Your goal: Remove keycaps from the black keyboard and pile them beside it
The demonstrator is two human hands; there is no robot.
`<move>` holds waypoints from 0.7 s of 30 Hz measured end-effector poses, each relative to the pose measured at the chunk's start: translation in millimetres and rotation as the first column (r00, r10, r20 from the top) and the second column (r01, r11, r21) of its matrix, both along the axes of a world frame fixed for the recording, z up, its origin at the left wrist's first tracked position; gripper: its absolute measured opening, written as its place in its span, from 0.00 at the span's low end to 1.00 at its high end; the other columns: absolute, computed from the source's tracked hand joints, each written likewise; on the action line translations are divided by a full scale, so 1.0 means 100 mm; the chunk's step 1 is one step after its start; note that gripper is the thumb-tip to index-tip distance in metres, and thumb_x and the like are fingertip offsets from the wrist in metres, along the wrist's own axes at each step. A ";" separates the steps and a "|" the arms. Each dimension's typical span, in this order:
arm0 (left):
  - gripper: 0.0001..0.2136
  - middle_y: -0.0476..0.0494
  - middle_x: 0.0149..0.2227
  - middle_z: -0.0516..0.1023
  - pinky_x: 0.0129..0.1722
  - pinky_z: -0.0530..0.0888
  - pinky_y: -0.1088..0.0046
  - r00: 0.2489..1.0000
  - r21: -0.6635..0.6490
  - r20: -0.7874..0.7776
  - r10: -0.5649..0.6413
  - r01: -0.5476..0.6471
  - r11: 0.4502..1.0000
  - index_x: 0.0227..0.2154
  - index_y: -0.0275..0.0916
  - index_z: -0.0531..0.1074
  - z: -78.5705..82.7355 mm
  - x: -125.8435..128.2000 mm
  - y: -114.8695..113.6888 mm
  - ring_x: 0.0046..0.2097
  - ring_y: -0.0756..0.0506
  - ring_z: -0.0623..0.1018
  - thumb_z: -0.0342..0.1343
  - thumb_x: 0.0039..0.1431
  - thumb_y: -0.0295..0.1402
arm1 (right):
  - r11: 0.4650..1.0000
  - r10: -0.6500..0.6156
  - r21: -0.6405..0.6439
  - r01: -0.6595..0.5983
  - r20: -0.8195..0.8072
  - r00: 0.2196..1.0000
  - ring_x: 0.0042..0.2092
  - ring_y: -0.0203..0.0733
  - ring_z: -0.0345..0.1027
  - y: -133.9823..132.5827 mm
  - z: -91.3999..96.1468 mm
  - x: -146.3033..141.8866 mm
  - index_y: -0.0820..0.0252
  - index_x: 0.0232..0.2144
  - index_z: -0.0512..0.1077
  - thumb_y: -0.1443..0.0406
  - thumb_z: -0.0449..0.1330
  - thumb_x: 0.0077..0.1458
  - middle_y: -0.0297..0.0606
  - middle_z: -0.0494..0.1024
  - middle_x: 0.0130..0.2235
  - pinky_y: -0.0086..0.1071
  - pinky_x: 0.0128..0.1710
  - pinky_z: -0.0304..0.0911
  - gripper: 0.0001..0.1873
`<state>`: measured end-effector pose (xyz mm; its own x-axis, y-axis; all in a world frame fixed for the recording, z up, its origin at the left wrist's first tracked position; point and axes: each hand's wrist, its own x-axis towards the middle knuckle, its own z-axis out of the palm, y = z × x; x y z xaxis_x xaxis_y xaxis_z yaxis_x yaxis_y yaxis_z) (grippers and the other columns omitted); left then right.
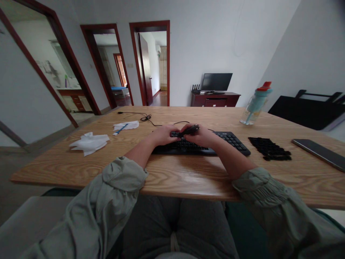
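Observation:
A black keyboard (231, 141) lies on the wooden table (188, 172) in front of me, its cable running to the far side. My left hand (163, 134) rests curled on the keyboard's upper left part, fingers pressed to the keys. My right hand (202, 136) is closed around a small dark tool (192, 129) held over the keys near the left hand. To the right of the keyboard lies a pile of loose black keycaps (270, 149).
White tissues (90, 142) lie at the left, and another tissue with a blue stick (125, 126) behind them. A teal water bottle (256, 104) stands at the back right. A dark phone (320, 153) lies near the right edge. Doorways open behind.

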<state>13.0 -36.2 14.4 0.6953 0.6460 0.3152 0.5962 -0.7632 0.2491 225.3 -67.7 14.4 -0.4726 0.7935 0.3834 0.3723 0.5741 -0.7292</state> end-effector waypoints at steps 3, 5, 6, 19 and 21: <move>0.16 0.46 0.46 0.80 0.49 0.68 0.71 0.999 -0.026 0.020 -0.029 0.030 0.999 0.48 0.45 0.75 0.01 0.04 0.03 0.47 0.44 0.76 0.57 0.57 0.39 | 1.000 -0.003 -0.029 0.002 -0.029 1.000 0.35 0.39 0.69 0.05 0.01 -0.03 0.57 0.36 0.75 0.68 0.59 0.46 0.35 0.78 0.34 0.33 0.37 0.66 0.12; 0.16 0.47 0.44 0.81 0.47 0.68 0.71 0.999 -0.043 0.027 -0.018 0.019 0.999 0.48 0.44 0.75 0.00 0.05 0.06 0.46 0.44 0.77 0.57 0.57 0.38 | 1.000 -0.014 0.011 0.014 -0.038 0.999 0.36 0.39 0.70 0.09 0.00 -0.03 0.57 0.38 0.75 0.68 0.58 0.46 0.36 0.79 0.36 0.32 0.37 0.65 0.14; 0.16 0.46 0.44 0.81 0.46 0.69 0.71 0.999 -0.047 0.034 -0.011 0.013 0.999 0.48 0.43 0.75 0.00 0.05 0.07 0.44 0.44 0.77 0.57 0.57 0.38 | 0.998 -0.035 0.042 0.036 -0.035 0.999 0.37 0.40 0.70 0.11 -0.01 -0.03 0.58 0.39 0.76 0.68 0.58 0.47 0.37 0.79 0.37 0.32 0.36 0.65 0.14; 0.14 0.45 0.33 0.78 0.33 0.66 0.72 0.990 0.004 0.090 0.109 -0.110 0.994 0.36 0.37 0.74 -0.05 0.05 0.10 0.33 0.47 0.73 0.53 0.58 0.43 | 0.922 -0.265 0.364 0.134 0.341 0.902 0.42 0.45 0.73 0.34 -0.36 -0.11 0.56 0.40 0.80 0.62 0.58 0.57 0.42 0.80 0.41 0.36 0.44 0.64 0.12; 0.12 0.45 0.33 0.78 0.34 0.67 0.71 0.983 -0.018 0.124 0.133 -0.132 0.991 0.36 0.38 0.74 -0.06 0.07 0.11 0.34 0.46 0.74 0.53 0.57 0.41 | 0.922 -0.248 0.370 0.113 0.338 0.908 0.43 0.45 0.73 0.38 -0.38 -0.15 0.56 0.39 0.80 0.63 0.58 0.57 0.41 0.80 0.41 0.36 0.46 0.65 0.12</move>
<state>20.1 -25.0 8.6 0.5587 0.7334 0.3873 0.6556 -0.6766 0.3353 210.6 -29.4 -23.2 -0.4938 0.7345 0.4655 0.6974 0.6543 -0.2924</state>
